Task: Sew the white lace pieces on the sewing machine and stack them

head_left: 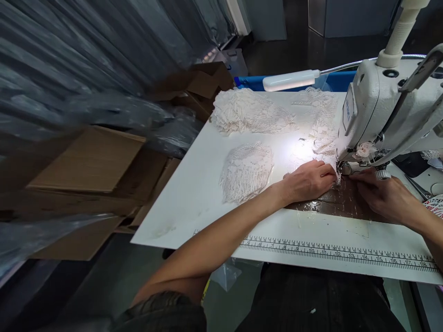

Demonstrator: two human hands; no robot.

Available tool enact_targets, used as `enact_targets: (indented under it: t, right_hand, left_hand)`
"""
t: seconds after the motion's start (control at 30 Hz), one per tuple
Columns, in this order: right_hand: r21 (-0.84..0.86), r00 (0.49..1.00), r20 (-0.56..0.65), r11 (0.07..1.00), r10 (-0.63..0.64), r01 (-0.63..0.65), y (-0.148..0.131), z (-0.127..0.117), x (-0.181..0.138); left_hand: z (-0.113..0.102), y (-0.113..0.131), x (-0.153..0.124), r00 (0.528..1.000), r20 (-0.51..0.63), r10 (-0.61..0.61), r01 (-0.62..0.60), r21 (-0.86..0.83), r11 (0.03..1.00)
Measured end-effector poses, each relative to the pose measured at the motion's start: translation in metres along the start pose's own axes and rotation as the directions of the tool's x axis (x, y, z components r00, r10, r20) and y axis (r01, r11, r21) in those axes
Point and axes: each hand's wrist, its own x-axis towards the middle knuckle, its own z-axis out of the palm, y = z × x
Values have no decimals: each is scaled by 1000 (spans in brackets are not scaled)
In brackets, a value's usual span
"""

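A white lace strip [323, 136] runs down the table to the needle area of a white sewing machine [370, 106]. My left hand [311, 180] lies left of the presser foot, its fingers curled onto the lace. Just right of the foot is my right hand [375, 189], thumb and fingers brought together; what they pinch is too small to make out. Both hands rest over a shiny brown plate [339, 203]. Further left lie a flat lace pile [247, 171] and a larger bunch of lace [249, 110].
A lamp [290, 80] on a bendable neck lights the white table [194, 193]. A printed ruler [328, 251] follows the front edge. Scissors [417, 186] lie right of the machine. Cardboard boxes [90, 157] and plastic sheeting [114, 106] stand beyond the left edge.
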Motion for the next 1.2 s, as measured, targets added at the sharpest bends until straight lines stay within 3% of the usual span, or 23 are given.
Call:
enact_targets:
  t: [0.1, 0.23, 0.4, 0.8, 1.03, 1.2]
  right_hand:
    - [22, 1000, 0, 1000, -19, 19, -1, -1, 7]
    - [13, 996, -78, 999, -50, 51, -1, 14, 6]
    - [-59, 995, -60, 996, -76, 72, 1, 25, -1]
    - [-102, 982, -77, 981, -172, 164, -2, 23, -2]
    - [-198, 955, -108, 947, -276, 251, -3, 26, -2]
    - [-243, 959, -70, 937, -276, 252, -3, 26, -3]
  left_hand:
    - [-3, 0, -2, 999, -37, 13, -15, -51, 999]
    - [-5, -1, -3, 1000, 1, -11, 11, -95, 995]
    - [-6, -1, -4, 1000, 9, -22, 23, -95, 995]
    - [-4, 2, -5, 1000, 19, -10, 10, -19, 1000]
    - [-1, 0, -7, 999, -31, 23, -24, -29, 999]
    - [-4, 1, -5, 1000, 18, 3, -3, -26, 1000]
